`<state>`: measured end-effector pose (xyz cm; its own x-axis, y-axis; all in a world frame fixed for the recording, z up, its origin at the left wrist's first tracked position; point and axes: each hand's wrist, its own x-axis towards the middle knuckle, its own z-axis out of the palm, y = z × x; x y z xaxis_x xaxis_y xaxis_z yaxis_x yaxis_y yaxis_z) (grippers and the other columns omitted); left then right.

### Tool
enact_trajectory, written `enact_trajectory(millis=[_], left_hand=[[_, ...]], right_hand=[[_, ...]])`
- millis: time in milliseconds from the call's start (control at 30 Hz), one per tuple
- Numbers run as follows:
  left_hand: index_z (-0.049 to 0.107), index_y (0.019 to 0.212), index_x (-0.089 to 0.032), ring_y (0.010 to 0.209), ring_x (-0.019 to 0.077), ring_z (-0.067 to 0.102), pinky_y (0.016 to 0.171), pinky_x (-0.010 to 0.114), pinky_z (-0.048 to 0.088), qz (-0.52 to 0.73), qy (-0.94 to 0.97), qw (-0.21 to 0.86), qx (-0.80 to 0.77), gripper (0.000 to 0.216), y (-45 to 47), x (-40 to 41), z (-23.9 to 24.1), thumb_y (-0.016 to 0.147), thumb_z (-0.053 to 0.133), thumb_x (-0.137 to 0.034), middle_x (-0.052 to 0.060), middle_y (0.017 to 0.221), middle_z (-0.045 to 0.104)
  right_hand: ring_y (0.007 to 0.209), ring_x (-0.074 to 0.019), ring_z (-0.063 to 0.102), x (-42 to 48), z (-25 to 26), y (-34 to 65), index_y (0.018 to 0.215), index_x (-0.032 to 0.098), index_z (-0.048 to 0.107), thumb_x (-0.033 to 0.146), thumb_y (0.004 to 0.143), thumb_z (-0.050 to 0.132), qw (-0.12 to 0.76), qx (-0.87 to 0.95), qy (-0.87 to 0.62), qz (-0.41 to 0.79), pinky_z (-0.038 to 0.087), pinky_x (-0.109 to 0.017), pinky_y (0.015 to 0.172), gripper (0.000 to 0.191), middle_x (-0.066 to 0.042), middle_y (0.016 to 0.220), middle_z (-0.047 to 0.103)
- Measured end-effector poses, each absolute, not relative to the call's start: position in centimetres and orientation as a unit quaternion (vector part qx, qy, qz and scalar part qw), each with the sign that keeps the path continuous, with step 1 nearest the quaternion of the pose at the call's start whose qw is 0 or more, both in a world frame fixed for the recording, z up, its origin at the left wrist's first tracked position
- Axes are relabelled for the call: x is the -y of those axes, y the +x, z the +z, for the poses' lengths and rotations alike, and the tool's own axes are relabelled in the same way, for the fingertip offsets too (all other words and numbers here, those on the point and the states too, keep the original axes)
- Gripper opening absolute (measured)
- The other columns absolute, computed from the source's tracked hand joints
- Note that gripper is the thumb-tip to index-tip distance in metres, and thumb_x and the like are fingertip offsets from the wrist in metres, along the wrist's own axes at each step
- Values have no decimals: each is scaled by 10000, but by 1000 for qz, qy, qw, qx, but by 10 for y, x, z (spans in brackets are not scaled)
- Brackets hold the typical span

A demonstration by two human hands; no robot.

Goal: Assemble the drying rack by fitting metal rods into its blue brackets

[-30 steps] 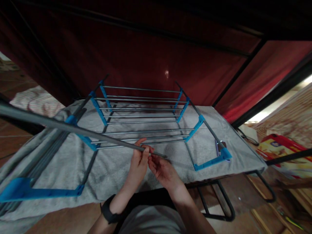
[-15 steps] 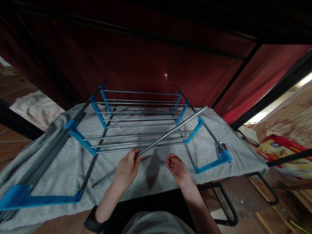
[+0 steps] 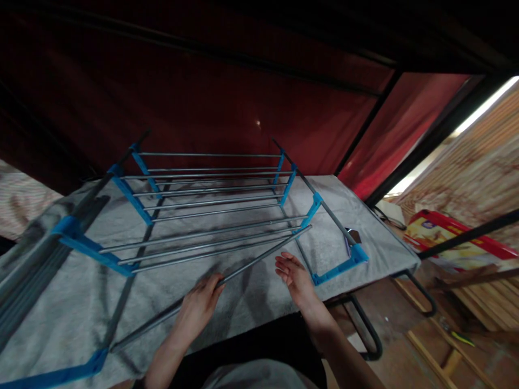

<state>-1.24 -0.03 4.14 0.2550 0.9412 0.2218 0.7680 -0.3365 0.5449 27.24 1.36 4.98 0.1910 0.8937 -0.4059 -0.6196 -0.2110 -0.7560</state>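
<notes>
A grey metal tube (image 3: 259, 258) slants up to the right, with my left hand (image 3: 201, 304) wrapped round its middle. Its far end overlaps the right side of a rack (image 3: 211, 197) made of grey rods and blue plastic brackets. The near end reaches down by the lower left blue bracket (image 3: 77, 373). My right hand (image 3: 292, 273) hovers just below the tube's right part, fingers apart and nothing in them. Close to that hand is the lower right blue bracket (image 3: 340, 268).
The rack lies on a grey cloth (image 3: 251, 292) over a low surface. Several loose grey tubes (image 3: 36, 286) lie at left. A small dark object (image 3: 353, 236) rests near the right bracket. Beyond the edge are a red and yellow box (image 3: 450, 237) and wooden pieces (image 3: 478, 302).
The tube's far end has swung down, from above the rack to near its lower right bracket. My right hand's fingers have spread. The view has shifted to the right.
</notes>
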Motion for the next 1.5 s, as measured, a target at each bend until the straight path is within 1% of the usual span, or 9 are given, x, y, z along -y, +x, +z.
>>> enact_trajectory(millis=[167, 333, 600, 700, 833, 967, 1300, 1400, 1500], left_hand=[[650, 1113, -258, 947, 237, 726, 840, 368, 584, 233, 793, 176, -535, 326, -13, -1, 30, 977, 406, -423, 63, 1057, 744], [666, 1149, -259, 970, 236, 727, 827, 366, 593, 202, 810, 176, -522, 355, -6, -2, 27, 984, 384, -397, 70, 1101, 739], [675, 1142, -255, 916, 228, 735, 764, 346, 597, 178, 827, 162, -508, 367, -3, -6, 26, 990, 368, -388, 69, 1076, 746], [674, 1152, -253, 909, 227, 735, 763, 347, 598, 177, 829, 160, -506, 380, -6, -6, 25, 992, 357, -387, 73, 1067, 747], [688, 1144, -266, 936, 233, 733, 793, 360, 599, 181, 825, 164, -510, 371, -8, -5, 18, 977, 377, -380, 72, 1081, 752], [702, 1130, -261, 963, 242, 734, 829, 379, 599, 149, 822, 179, -520, 394, -8, -3, 11, 971, 363, -383, 76, 1091, 759], [676, 1194, -253, 1027, 235, 724, 899, 392, 585, 127, 819, 221, -513, 407, -7, -1, 8, 975, 356, -375, 70, 1157, 750], [660, 1227, -253, 1028, 229, 723, 899, 390, 584, 126, 812, 224, -523, 406, -7, -2, 10, 975, 374, -391, 65, 1157, 750], [683, 1184, -257, 1027, 230, 722, 900, 382, 584, 132, 815, 202, -526, 380, -8, -3, 7, 966, 406, -398, 60, 1150, 753]], right_hand=[[821, -175, 685, -19, 54, 283, 867, 231, 653, 289, 607, 837, 631, 154, -470, 598, 551, -324, 793, 324, -16, 865, 732], [776, -177, 681, -12, 57, 300, 788, 211, 651, 277, 592, 835, 590, 205, -498, 601, 555, -324, 744, 277, -21, 807, 722], [734, -194, 697, 11, 51, 329, 929, 195, 661, 242, 615, 820, 521, 176, -577, 605, 550, -310, 639, 355, -59, 818, 744], [740, -180, 694, 4, 48, 324, 953, 209, 642, 256, 641, 809, 557, 151, -574, 582, 566, -312, 668, 356, -42, 834, 739], [716, -150, 682, -10, 33, 313, 800, 233, 588, 259, 670, 789, 645, 112, -522, 547, 583, -303, 720, 240, 7, 770, 701], [759, -160, 694, -17, 12, 311, 808, 252, 577, 286, 697, 771, 686, 69, -490, 533, 587, -298, 701, 226, -14, 872, 741], [761, -170, 707, -31, -18, 324, 833, 274, 560, 448, 672, 803, 705, 68, -527, 470, 581, -312, 725, 340, 3, 807, 743], [723, -160, 691, -35, -18, 323, 834, 271, 566, 464, 656, 808, 707, 58, -531, 464, 574, -302, 701, 356, 11, 785, 732], [693, -147, 669, -36, -16, 321, 846, 265, 584, 457, 668, 803, 713, 48, -526, 461, 562, -282, 677, 342, 11, 784, 729]])
